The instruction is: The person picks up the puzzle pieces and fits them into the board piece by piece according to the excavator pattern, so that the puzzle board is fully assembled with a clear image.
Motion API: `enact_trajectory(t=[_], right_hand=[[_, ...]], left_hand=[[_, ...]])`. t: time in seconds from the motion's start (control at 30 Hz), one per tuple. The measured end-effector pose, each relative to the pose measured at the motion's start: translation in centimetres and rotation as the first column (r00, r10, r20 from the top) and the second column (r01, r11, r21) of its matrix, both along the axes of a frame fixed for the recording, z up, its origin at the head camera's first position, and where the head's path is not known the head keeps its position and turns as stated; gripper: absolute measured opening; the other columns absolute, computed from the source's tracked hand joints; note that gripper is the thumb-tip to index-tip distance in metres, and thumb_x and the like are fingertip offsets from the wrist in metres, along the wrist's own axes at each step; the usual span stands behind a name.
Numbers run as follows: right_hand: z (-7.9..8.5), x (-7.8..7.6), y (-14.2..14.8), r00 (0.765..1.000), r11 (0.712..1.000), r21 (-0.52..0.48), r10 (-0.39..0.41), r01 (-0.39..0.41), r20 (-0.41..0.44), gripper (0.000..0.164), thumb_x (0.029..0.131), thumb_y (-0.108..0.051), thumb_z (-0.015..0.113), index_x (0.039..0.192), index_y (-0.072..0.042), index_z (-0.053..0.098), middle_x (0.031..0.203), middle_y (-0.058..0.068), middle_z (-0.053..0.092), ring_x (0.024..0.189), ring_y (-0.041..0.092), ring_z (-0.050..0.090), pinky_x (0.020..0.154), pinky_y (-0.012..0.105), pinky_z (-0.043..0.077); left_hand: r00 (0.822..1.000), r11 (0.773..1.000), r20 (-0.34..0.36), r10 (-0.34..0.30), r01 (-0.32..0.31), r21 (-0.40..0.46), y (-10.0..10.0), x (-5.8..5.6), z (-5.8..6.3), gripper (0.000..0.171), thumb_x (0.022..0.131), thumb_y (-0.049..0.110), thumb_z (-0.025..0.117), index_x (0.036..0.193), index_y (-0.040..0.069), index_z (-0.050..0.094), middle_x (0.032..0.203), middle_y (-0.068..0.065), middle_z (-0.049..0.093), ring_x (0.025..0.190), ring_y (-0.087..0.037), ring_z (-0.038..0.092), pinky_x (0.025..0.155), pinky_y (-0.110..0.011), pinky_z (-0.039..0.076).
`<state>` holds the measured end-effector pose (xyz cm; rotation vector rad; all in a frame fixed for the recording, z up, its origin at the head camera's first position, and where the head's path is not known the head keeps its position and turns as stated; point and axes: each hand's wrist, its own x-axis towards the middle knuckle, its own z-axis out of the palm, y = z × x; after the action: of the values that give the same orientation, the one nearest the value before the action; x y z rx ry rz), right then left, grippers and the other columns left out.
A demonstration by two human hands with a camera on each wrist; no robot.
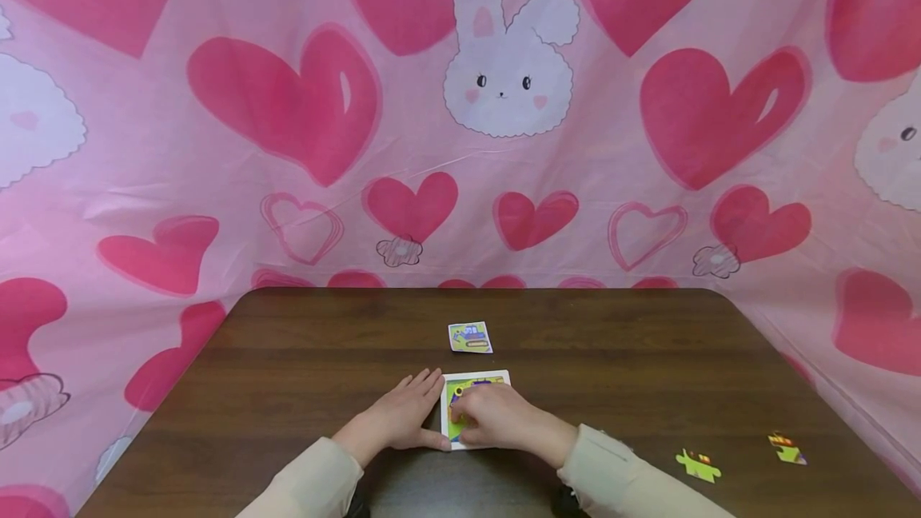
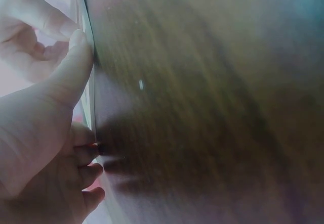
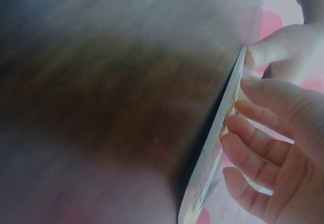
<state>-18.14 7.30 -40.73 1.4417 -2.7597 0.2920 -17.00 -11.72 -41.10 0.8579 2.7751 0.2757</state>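
Note:
A white-framed jigsaw puzzle board (image 1: 476, 375) with a yellow-green picture lies flat near the front of the table. Along its left side rests my left hand (image 1: 404, 414), fingers stretched forward and thumb at the near left corner. My right hand (image 1: 500, 416) reaches over the board, its bent fingertips touching the picture surface and covering much of it. In the right wrist view, the fingertips of the right hand (image 3: 278, 138) press on the board's face, and the thumb is by its near edge (image 3: 212, 138). No loose piece shows between those fingers.
Beyond the board lies a small picture card (image 1: 471, 337) in similar colours. Two loose puzzle pieces sit at the right: a yellow-green one (image 1: 698, 466) and another (image 1: 788, 451) nearer the right table edge. A pink heart-patterned cloth (image 1: 403, 134) hangs behind the brown table (image 1: 309, 342).

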Motion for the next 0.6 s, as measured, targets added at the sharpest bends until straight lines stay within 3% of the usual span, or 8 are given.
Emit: enact_trajectory(t=[0.2, 0.37, 0.6], right_hand=[[0.6, -0.1, 1.3, 0.995, 0.998, -0.050, -0.033, 0.037, 0.094, 0.012, 0.076, -0.017, 0.071, 0.087, -0.016, 0.071, 0.068, -0.012, 0.051, 0.060, 0.001, 0.043, 0.051, 0.017, 0.034], [1.2, -0.6, 3.5, 0.987, 0.992, -0.097, -0.071, 0.086, 0.146, 0.015, 0.079, -0.020, 0.072, 0.093, -0.014, 0.070, 0.081, -0.009, 0.060, 0.068, 0.002, 0.049, 0.059, 0.021, 0.043], [2.0, -0.8, 7.7, 0.967, 0.972, -0.132, -0.165, 0.192, 0.192, 0.020, 0.079, -0.021, 0.073, 0.096, -0.012, 0.069, 0.073, -0.012, 0.052, 0.062, 0.007, 0.048, 0.053, 0.022, 0.040]], left_hand=[[1.000, 1.000, 0.016, 0.016, -0.016, -0.001, 0.1, 0.0, 0.0, 0.094, 0.075, 0.058, 0.063, 0.139, -0.004, 0.034, 0.145, -0.018, 0.030, 0.133, -0.033, 0.024, 0.105, -0.046, 0.023], [1.000, 1.000, 0.017, 0.023, -0.023, -0.010, 0.1, 0.0, -0.1, 0.095, 0.075, 0.060, 0.063, 0.139, -0.004, 0.034, 0.145, -0.018, 0.030, 0.133, -0.033, 0.024, 0.105, -0.046, 0.023], [1.000, 1.000, 0.015, 0.023, -0.023, -0.010, 0.1, 0.1, -0.2, 0.095, 0.075, 0.060, 0.062, 0.139, -0.004, 0.033, 0.145, -0.018, 0.029, 0.133, -0.033, 0.024, 0.105, -0.046, 0.022]])
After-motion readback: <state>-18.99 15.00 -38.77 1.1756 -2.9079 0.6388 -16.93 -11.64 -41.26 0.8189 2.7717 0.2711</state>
